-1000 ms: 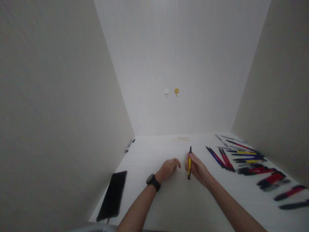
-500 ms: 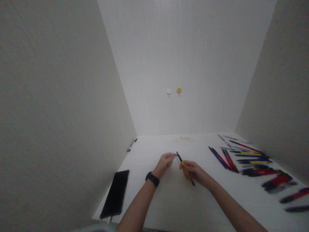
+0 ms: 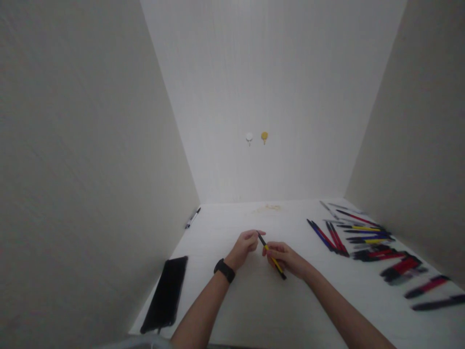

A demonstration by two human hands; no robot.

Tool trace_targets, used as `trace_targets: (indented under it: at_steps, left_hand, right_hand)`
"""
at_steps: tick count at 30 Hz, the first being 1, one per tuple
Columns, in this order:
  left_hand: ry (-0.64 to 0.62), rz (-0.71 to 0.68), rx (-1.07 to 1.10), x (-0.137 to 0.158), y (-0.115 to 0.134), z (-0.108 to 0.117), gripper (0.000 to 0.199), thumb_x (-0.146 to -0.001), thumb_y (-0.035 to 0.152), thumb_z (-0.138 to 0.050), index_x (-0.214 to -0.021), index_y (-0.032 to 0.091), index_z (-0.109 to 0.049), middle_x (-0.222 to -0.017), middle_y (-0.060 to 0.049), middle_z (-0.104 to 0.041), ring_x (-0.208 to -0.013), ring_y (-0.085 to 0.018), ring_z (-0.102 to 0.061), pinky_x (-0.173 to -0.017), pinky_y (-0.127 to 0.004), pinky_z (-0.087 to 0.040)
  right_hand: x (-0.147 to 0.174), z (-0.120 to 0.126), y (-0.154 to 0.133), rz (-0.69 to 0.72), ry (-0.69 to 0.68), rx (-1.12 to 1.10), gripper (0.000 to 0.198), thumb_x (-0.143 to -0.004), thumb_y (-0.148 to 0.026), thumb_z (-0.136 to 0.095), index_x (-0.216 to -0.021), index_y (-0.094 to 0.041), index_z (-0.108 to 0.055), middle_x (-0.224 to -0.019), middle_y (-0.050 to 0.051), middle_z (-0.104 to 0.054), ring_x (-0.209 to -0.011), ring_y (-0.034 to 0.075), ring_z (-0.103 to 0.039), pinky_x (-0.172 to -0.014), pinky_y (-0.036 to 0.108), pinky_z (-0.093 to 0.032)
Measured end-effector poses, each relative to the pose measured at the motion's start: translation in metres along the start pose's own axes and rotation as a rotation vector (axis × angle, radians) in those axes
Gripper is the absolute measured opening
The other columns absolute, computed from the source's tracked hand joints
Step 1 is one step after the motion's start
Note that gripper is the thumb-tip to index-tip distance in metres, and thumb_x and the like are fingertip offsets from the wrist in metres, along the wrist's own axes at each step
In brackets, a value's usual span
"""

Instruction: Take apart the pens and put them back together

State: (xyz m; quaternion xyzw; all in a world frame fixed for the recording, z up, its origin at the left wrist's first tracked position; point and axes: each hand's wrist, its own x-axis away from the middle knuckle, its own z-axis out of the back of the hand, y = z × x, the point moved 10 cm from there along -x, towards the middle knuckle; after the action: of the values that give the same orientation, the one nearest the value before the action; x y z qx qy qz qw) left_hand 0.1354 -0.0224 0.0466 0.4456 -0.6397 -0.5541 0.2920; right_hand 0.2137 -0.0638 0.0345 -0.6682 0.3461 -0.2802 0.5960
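Head view, right hand [image 3: 285, 258]: grip closed on the yellow-and-black pen [image 3: 277, 266].
Left hand [image 3: 244, 248]: fingers at the pen's far tip; cannot tell whether grip holds it.
Pen position: slanted between both hands, over the desk [image 3: 218, 225].

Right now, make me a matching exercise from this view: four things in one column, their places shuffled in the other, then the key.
Things
1. Yellow-and-black pen
2. Black flat device
3. Watch
4. Yellow hook

Places
A. On the back wall
B. Around the wrist of the left hand
C. In the right hand
D. At the left side of the table

Pairs: 1-C, 2-D, 3-B, 4-A
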Motion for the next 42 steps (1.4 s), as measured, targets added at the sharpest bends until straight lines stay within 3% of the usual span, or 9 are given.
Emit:
trace_targets:
  at_steps: [3, 7, 31, 38, 42]
  left_hand:
    - [0.026, -0.037, 0.012, 0.000, 0.005, 0.002, 0.041, -0.080, 0.050, -0.060, -0.088, 0.010, -0.061, -0.051, 0.010, -0.024, -0.046, -0.005, -0.018, -0.049, -0.024, -0.011]
    - [0.002, -0.042, 0.020, 0.001, 0.006, 0.001, 0.040, -0.078, 0.050, -0.062, -0.081, 0.011, -0.057, -0.051, 0.010, -0.024, -0.046, -0.005, -0.018, -0.049, -0.024, -0.010]
    - [0.210, -0.100, -0.133, 0.004, 0.013, 0.009, 0.046, -0.074, 0.055, -0.063, -0.077, 0.010, -0.064, -0.049, 0.008, -0.023, -0.046, -0.005, -0.016, -0.047, -0.024, -0.009]
    - [0.271, -0.109, -0.150, 0.004, 0.017, 0.012, 0.048, -0.072, 0.057, -0.063, -0.077, 0.009, -0.066, -0.048, 0.008, -0.025, -0.047, -0.005, -0.017, -0.047, -0.024, -0.009]
    - [0.254, -0.120, -0.087, 0.003, 0.013, 0.013, 0.044, -0.075, 0.054, -0.063, -0.078, 0.010, -0.063, -0.050, 0.009, -0.025, -0.047, -0.005, -0.017, -0.047, -0.024, -0.010]
  right_hand:
    - [0.001, -0.002, -0.002, 0.000, -0.008, 0.010, 0.034, -0.084, -0.046, -0.057, -0.088, -0.013, -0.065, -0.056, -0.004, -0.050, -0.041, 0.004, -0.027, -0.039, 0.019, -0.020]
    - [0.001, -0.005, 0.001, -0.025, -0.033, 0.009, 0.039, -0.086, -0.049, -0.054, -0.085, -0.012, -0.067, -0.060, -0.001, -0.055, -0.043, 0.005, -0.035, -0.040, 0.019, -0.023]
    - [0.001, 0.008, -0.005, 0.086, 0.069, 0.190, 0.040, -0.082, -0.051, -0.059, -0.077, -0.013, -0.070, -0.062, 0.002, -0.061, -0.049, 0.009, -0.041, -0.048, 0.023, -0.026]
    - [0.000, 0.027, -0.001, 0.052, 0.271, 0.254, 0.038, -0.072, -0.050, -0.069, -0.062, -0.014, -0.064, -0.051, -0.003, -0.048, -0.045, 0.007, -0.035, -0.045, 0.023, -0.021]
    - [-0.001, 0.025, -0.004, 0.083, 0.276, 0.187, 0.036, -0.068, -0.048, -0.074, -0.067, -0.015, -0.062, -0.055, -0.004, -0.047, -0.049, 0.007, -0.037, -0.046, 0.022, -0.024]
